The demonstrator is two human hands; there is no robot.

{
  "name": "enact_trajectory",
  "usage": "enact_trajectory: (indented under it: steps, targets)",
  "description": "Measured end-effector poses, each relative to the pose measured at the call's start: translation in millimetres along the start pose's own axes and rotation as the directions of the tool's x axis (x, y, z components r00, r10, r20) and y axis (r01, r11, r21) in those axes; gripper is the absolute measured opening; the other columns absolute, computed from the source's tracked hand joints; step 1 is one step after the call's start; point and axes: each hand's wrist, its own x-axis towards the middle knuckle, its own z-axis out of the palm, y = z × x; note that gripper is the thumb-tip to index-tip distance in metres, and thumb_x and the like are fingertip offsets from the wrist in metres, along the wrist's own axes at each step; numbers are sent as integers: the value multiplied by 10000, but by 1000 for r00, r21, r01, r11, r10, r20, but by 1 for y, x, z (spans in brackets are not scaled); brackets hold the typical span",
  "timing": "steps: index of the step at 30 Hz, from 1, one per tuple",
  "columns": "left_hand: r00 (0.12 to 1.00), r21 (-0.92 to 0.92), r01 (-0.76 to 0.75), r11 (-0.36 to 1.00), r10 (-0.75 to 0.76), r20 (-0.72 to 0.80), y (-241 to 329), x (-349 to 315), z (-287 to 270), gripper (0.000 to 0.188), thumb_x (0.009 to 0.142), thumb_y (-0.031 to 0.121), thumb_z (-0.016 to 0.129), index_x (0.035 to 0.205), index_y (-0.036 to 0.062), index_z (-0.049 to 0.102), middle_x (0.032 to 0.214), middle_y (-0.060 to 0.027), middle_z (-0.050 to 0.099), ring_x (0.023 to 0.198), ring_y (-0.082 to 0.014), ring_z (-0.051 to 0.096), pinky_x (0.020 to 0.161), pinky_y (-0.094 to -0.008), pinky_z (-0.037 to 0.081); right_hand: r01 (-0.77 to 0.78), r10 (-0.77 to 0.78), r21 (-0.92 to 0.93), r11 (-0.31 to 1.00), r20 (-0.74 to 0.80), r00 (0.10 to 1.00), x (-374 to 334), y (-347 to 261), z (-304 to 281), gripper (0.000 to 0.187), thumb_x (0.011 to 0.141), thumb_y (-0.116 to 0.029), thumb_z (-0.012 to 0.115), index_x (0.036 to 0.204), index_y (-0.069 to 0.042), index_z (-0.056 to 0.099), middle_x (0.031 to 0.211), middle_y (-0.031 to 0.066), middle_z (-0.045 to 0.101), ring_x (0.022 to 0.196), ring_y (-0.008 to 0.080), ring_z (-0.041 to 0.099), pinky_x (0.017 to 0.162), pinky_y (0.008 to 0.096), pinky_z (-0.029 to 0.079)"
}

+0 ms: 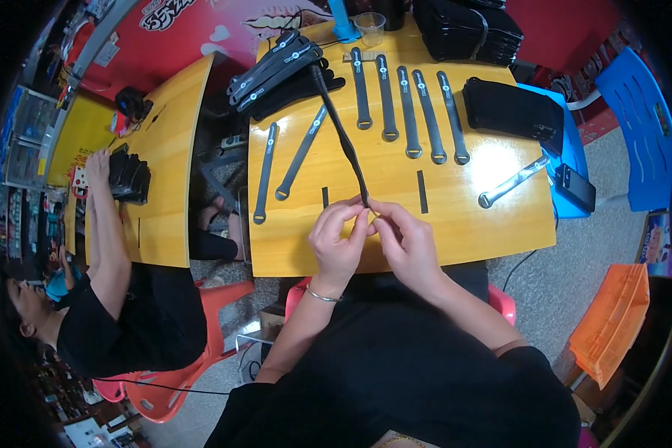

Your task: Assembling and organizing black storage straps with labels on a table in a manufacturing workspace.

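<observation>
The left hand (333, 240) and right hand (409, 243) meet, both pinching the near end of a long black strap (342, 138). It extends above a yellow table (493, 239) toward a pile of grey straps (276, 75), left of a loose row.

Clock positions are taken from the centre of the view. Long narrow strap (344, 142), 12 o'clock: solid black. Flat straps (409, 112), 1 o'clock: dark grey, white printed marking, yellow showing at the end slots. Bundle of straps (275, 69), 11 o'clock: the same grey with white marking. Zipped-pouch-like case (511, 110), 2 o'clock: plain black. Tabletop (493, 243): yellow, wood-grained, glossy white glare at 2 o'clock. Slatted chair (642, 127), between 2 and 3: bright blue. Crate (611, 321), between 3 and 4: orange. Shirt (403, 358), 6 o'clock: unpatterned black. Wall (201, 15), 11 o'clock: magenta-red, white hearts and lettering. Floor (526, 299), 4 o'clock: grey, speckled.
</observation>
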Motion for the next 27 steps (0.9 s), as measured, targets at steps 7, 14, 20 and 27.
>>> enact_trajectory:
  steps: [7,14,20,27]
  targets:
    - [999,-118,31,993,-26,41,-8,-2,-1,135,745,-99,658,870,-58,627,910,-135,646,871,-199,627,761,-282,501,1,-1,1,1000,16,1000,0,1,-1,264,875,33,502,1125,28,586,773,85,655,614,103,573,549,218,438]
    - [958,-332,256,908,-283,-35,-4,-4,10,114,729,-67,662,835,-36,636,875,-130,659,802,-199,640,721,-274,508,125,-130,-172,977,-20,991,2,0,3,294,840,38,541,1129,6,584,868,167,635,719,229,604,625,296,472]
    - [981,-233,121,965,-152,-120,-2,3,16,111,698,-71,660,793,-31,620,826,-109,644,739,-178,616,685,-268,497,142,-152,-207,968,-33,988,5,1,4,289,825,26,556,1110,-10,590,954,195,635,842,331,636,706,358,510]
    - [992,136,-101,986,110,-63,-8,11,-2,141,654,-29,685,778,-4,624,778,-95,647,707,-238,623,644,-311,501,89,-86,-107,990,26,996,9,9,1,299,842,17,541,1130,-24,606,830,158,652,600,204,613,554,276,473]
